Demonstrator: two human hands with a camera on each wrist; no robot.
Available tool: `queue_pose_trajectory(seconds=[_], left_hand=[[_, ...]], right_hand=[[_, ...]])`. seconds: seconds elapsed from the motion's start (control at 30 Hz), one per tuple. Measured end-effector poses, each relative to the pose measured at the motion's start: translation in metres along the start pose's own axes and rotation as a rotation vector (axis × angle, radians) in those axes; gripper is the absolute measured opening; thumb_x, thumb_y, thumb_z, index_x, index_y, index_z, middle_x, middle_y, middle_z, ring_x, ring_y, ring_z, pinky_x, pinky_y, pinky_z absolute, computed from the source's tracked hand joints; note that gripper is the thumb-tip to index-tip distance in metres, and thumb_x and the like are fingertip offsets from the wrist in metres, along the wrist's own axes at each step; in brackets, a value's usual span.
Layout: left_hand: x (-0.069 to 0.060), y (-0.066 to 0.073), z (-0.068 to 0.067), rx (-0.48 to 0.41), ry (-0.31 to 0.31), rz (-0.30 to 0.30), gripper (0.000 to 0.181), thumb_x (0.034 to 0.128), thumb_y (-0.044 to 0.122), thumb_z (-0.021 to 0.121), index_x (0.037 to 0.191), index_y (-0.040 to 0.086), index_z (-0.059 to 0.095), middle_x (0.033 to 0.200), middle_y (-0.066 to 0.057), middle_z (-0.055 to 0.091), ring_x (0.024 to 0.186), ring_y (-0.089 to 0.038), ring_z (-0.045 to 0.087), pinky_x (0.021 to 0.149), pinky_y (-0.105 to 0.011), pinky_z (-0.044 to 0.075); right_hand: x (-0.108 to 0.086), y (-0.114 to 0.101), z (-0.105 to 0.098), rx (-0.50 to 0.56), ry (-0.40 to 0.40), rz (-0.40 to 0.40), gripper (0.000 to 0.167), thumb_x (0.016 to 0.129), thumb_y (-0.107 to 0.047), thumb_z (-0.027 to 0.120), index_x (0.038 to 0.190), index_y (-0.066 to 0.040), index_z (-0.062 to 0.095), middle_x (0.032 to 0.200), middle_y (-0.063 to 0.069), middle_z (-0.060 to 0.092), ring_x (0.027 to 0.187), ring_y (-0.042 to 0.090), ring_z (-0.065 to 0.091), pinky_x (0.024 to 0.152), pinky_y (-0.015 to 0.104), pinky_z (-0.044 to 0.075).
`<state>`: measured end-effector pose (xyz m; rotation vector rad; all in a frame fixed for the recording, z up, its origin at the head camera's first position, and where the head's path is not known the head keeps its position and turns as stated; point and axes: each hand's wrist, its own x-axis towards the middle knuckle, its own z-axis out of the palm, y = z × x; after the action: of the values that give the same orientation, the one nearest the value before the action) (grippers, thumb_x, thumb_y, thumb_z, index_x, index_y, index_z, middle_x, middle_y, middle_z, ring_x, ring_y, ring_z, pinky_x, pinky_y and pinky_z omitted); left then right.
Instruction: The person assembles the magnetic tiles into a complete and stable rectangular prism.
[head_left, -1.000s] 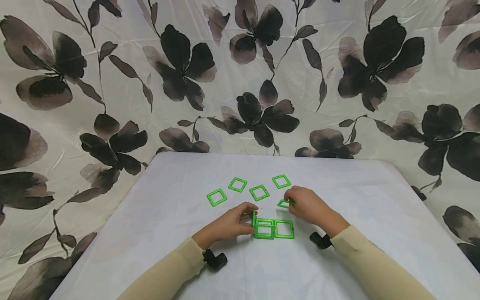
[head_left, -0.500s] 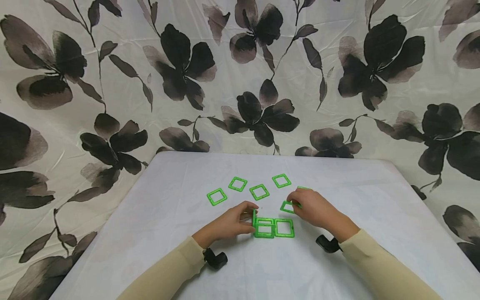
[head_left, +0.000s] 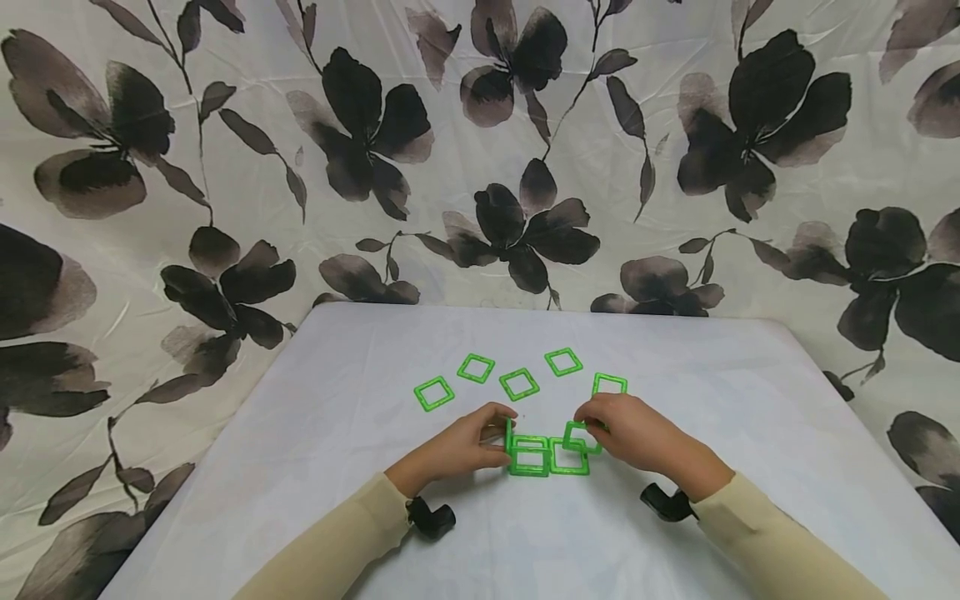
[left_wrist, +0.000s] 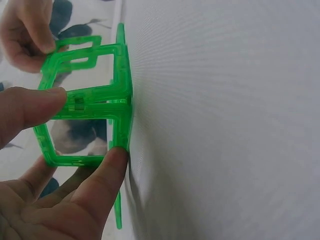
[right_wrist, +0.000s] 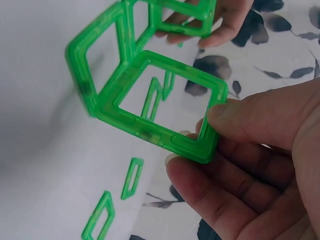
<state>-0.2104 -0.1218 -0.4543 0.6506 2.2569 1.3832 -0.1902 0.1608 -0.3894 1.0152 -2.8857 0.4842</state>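
Observation:
Green translucent square frames, looking like magnetic building tiles, form a small structure at the table's middle. My left hand [head_left: 468, 442] grips an upright tile [head_left: 508, 437] on its left side; the left wrist view shows the thumb at one edge and fingers around the frame. A flat tile [head_left: 570, 472] lies joined at the structure's right. Over this one, my right hand [head_left: 633, 429] pinches another square tile [right_wrist: 185, 69] by its side, tilted above the table. In the right wrist view, the held tile's far edge meets or overlaps the flat tile's edge; whether they touch I cannot tell.
Several loose green tiles lie flat behind the structure, among them a left one [head_left: 441, 405], a middle one [head_left: 526, 395] and one [head_left: 611, 376] just beyond my right hand. A white cloth covers the table [head_left: 337, 358]. A floral curtain [head_left: 450, 167] hangs behind it.
My right hand has brought its tile toward me, from behind the structure to over the right flat tile, tilting it up. A loose tile behind that hand has come into view. The left hand stays put.

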Motion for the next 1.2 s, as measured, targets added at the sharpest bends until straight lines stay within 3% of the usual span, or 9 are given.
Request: queue_pose_trajectory(seconds=[0.63, 1.2], left_hand=[[0.000, 0.000, 0.000, 0.020, 0.004, -0.019, 0.062, 0.0853, 0.020, 0.074, 0.138, 0.012, 0.043, 0.140, -0.005, 0.049, 0.138, -0.022, 0.044, 0.100, -0.026, 0.048], [0.000, 0.000, -0.001, 0.012, -0.004, -0.013, 0.062, 0.0863, 0.019, 0.073, 0.139, 0.012, 0.041, 0.143, -0.007, 0.047, 0.139, -0.025, 0.042, 0.101, -0.027, 0.047]], right_hand=[[-0.008, -0.005, 0.016, 0.063, -0.051, -0.133, 0.015, 0.090, -0.005, 0.063, 0.099, -0.012, 0.072, 0.092, -0.002, 0.068, 0.083, 0.007, 0.062, 0.072, 0.024, 0.051], [-0.004, -0.006, 0.023, 0.047, -0.049, -0.117, 0.015, 0.090, -0.007, 0.065, 0.101, -0.014, 0.072, 0.094, -0.005, 0.068, 0.086, 0.007, 0.063, 0.075, 0.025, 0.052]])
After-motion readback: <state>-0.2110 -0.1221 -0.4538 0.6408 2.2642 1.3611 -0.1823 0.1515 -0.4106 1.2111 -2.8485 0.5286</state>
